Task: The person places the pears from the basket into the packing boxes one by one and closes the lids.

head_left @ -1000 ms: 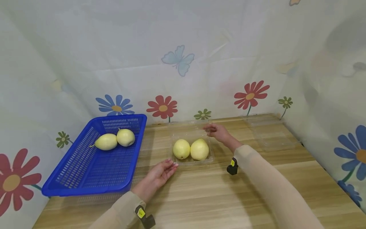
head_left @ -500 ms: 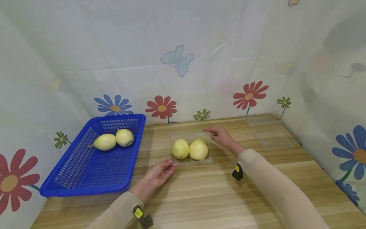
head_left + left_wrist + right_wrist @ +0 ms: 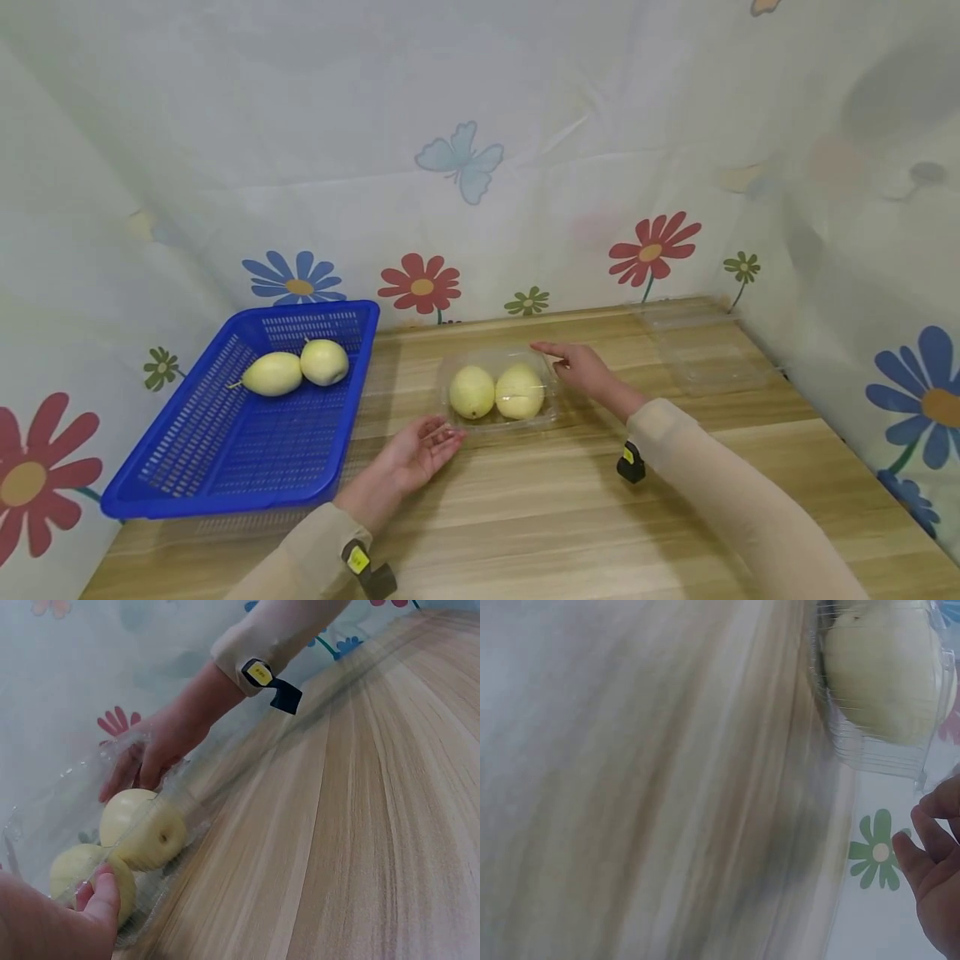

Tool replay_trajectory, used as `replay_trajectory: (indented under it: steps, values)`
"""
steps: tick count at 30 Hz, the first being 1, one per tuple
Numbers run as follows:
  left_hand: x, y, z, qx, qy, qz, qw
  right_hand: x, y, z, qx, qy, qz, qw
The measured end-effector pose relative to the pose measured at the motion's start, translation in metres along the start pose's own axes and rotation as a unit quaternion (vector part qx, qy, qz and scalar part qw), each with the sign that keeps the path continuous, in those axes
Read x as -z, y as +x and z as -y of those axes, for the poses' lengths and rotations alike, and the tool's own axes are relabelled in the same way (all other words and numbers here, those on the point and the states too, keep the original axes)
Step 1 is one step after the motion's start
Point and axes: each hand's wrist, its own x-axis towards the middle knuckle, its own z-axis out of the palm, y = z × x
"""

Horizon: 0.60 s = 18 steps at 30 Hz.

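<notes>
A clear plastic clamshell box (image 3: pixel 504 423) sits on the table with two pale yellow pears inside, a left pear (image 3: pixel 472 392) and a right pear (image 3: pixel 521 392). Its see-through lid (image 3: pixel 487 358) is tilted low over them. At the box's front left corner, my left hand (image 3: pixel 420 454) holds the rim between thumb and fingers; the left wrist view shows the thumb (image 3: pixel 103 896) by the edge. My right hand (image 3: pixel 581 368) is at the back right corner, its index finger stretched out against the lid. The right wrist view shows that hand (image 3: pixel 937 862) beside the box corner.
To the left stands a blue plastic basket (image 3: pixel 255 458) with two more pears (image 3: pixel 272 374) in it. Another clear plastic box (image 3: pixel 712 358) lies at the back right of the wooden table (image 3: pixel 525 525). A flower-patterned sheet (image 3: pixel 337 200) hangs behind.
The lid has swung forward and down from its raised position over the pears. My right hand has come slightly forward with it, its index finger now stretched out. The left hand stays at its corner.
</notes>
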Motion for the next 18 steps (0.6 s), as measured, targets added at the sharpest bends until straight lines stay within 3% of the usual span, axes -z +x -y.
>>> replay_trajectory:
  steps: [6,18]
  values:
    - [-0.006,0.001,-0.005,0.011,-0.004,-0.015,0.9998,0.002,-0.005,0.002,0.029,-0.045,-0.011,0.998]
    - [-0.01,0.001,-0.003,-0.019,0.049,-0.009,0.9986,0.001,-0.01,0.003,0.092,-0.133,-0.01,0.987]
